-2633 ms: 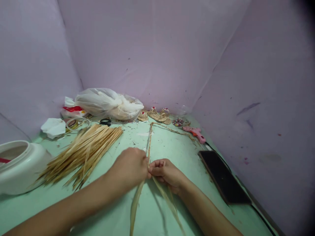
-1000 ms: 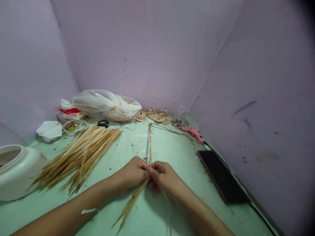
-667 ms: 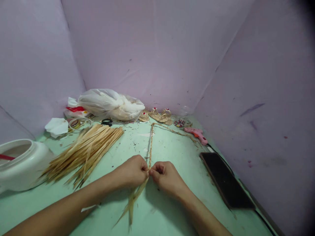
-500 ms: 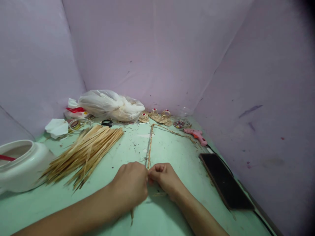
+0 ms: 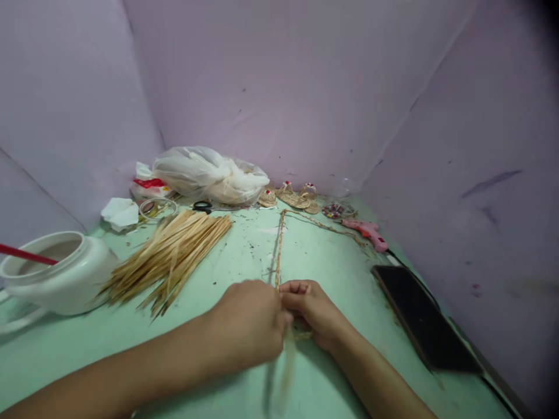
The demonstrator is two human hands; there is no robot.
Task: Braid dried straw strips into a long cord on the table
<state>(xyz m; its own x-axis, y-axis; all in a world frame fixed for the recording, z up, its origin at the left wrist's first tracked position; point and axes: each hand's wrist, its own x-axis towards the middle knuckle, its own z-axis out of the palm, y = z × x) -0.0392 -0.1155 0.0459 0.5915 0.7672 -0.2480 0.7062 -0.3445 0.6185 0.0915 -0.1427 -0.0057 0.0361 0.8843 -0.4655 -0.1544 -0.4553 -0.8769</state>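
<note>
A thin braid of dried plant fibre (image 5: pixel 279 247) runs from my fingers up the table, then bends right towards the glue gun. My right hand (image 5: pixel 315 311) pinches the near end of this braid. Right beside it, my left hand (image 5: pixel 255 323) is closed, fingertips together on a loose fibre strip (image 5: pixel 287 366) that hangs down, blurred by motion. The two hands meet at the braid's end, and my left hand hides part of the join. A bundle of flat dried strips (image 5: pixel 174 256) lies left of my hands.
A white pot (image 5: pixel 65 273) with a red stick stands at left. Behind are a tied plastic bag (image 5: pixel 205 174), scissors (image 5: pixel 202 206), small woven sandals (image 5: pixel 292 198) and beads (image 5: pixel 334 210). To the right lie a pink glue gun (image 5: pixel 367 231) and a dark phone-like slab (image 5: pixel 425 317).
The view has shifted, so the table's things appear farther right and slightly higher. A loose strip now swings below my left hand. My right hand still pinches the braid.
</note>
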